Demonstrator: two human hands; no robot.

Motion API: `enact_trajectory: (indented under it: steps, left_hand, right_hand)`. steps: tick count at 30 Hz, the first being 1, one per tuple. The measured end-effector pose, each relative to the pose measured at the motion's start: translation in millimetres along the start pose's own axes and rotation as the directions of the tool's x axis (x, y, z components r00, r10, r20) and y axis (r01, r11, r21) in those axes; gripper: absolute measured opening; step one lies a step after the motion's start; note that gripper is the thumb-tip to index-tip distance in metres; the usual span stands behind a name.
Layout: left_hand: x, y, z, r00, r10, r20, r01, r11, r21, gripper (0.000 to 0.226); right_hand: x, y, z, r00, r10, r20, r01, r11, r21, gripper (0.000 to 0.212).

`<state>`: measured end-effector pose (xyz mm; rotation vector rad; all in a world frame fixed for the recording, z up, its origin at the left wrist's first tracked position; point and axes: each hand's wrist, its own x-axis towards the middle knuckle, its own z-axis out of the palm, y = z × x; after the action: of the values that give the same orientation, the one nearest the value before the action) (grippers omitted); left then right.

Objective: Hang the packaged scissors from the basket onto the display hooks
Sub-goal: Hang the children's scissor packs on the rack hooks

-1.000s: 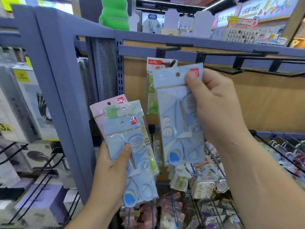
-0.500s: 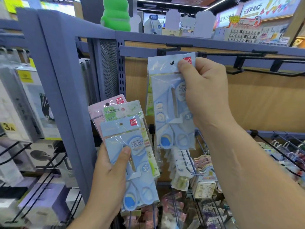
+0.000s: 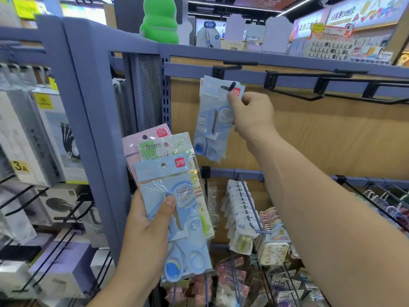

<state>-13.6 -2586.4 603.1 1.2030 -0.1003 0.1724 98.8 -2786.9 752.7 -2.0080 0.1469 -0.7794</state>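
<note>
The right hand [image 3: 252, 114] covers the right edge of the blue scissors pack [image 3: 212, 120], and its fingertips behind the card are hidden. Only the tip of the hook [image 3: 231, 86] shows; how many packs hang behind cannot be told. In the left hand [image 3: 146, 235], the front blue pack [image 3: 177, 196] covers most of the green pack [image 3: 159, 149] and the pink pack [image 3: 141, 140]; the fingers behind them are hidden. The small print is unreadable. The boxes [image 3: 59, 138] at left are blurred
</note>
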Motion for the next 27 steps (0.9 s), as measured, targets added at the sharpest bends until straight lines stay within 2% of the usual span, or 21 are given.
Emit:
enact_trajectory:
  steps: [2, 4, 6, 8, 10, 12, 16, 22, 27]
  left_hand:
    - [-0.9, 0.6, 0.6, 1.0, -0.004, -0.002, 0.004, 1.0, 0.002, 0.039]
    - [-2.0, 0.9, 1.4, 1.0, -0.01, 0.008, 0.01, 1.0, -0.011, 0.039]
    - [-3.1, 1.6, 2.4, 1.0, -0.018, 0.023, 0.019, 0.999, -0.034, 0.04]
    - [-3.7, 2.0, 3.6, 0.999, -0.024, 0.033, 0.025, 0.998, -0.05, 0.041]
    - [-4.9, 1.0, 6.1, 0.998, -0.022, 0.056, 0.024, 0.999, -0.035, 0.042]
    - [-6.9, -1.5, 8.7, 0.995, -0.037, 0.092, 0.04, 0.999, -0.033, 0.041]
    - [-11.3, -8.1, 15.7, 0.982, -0.105, 0.159, 0.114, 0.992, -0.05, 0.046]
    - [-11.0, -12.0, 19.3, 0.985, -0.099, 0.142, 0.106, 0.994, -0.038, 0.062]
    - [-13.7, -11.1, 19.2, 0.981, -0.097, 0.171, 0.118, 0.986, -0.117, 0.052]
  right_hand:
    - [-0.6, 3.3, 3.1, 1.0, 0.018, -0.005, -0.018, 0.999, -0.037, 0.029]
    - [-13.8, 3.8, 1.8, 0.999, 0.03, -0.027, -0.029, 0.999, 0.02, 0.016]
    - [-41.1, 1.2, -1.8, 0.999, 0.018, -0.027, -0.014, 0.99, 0.142, 0.024]
    - [-80.5, -1.9, -4.2, 0.994, 0.026, 0.105, -0.052, 0.968, 0.245, 0.025]
    - [-119.8, 2.0, -2.4, 0.949, 0.04, 0.314, -0.125, 0.959, 0.255, 0.027]
    - [-149.8, 10.6, 2.3, 0.903, 0.055, 0.426, -0.179, 0.949, 0.257, 0.031]
    - [-166.3, 31.3, 2.6, 0.926, 0.118, 0.358, -0.258, 0.89, 0.375, 0.029]
    - [-167.6, 45.8, -5.6, 0.909, 0.111, 0.402, -0.329, 0.783, 0.527, 0.018]
    - [-165.9, 51.6, -8.9, 0.914, 0.095, 0.394, -0.337, 0.716, 0.611, 0.02]
